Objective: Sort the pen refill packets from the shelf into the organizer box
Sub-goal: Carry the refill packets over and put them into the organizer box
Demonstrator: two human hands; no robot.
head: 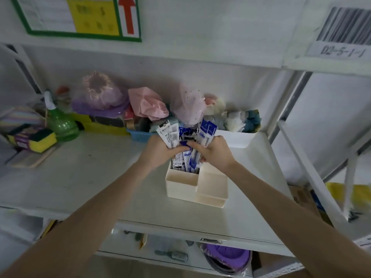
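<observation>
On a white label point(341, 50) stuck under a barcode point(347, 25) at the upper right shelf edge, the code "D2-5-1-1" could be read. A red arrow point(127, 14) pointing up was shown on a green-bordered sign point(80, 17) at the upper left; its other print was too blurred to be read. Print on the pen refill packets point(186, 137) was illegible.

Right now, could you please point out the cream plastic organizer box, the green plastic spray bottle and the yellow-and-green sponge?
cream plastic organizer box point(181, 188): head view, front wall of its left compartment.
green plastic spray bottle point(62, 125): head view, rounded body.
yellow-and-green sponge point(41, 142): head view, yellow side.
</observation>
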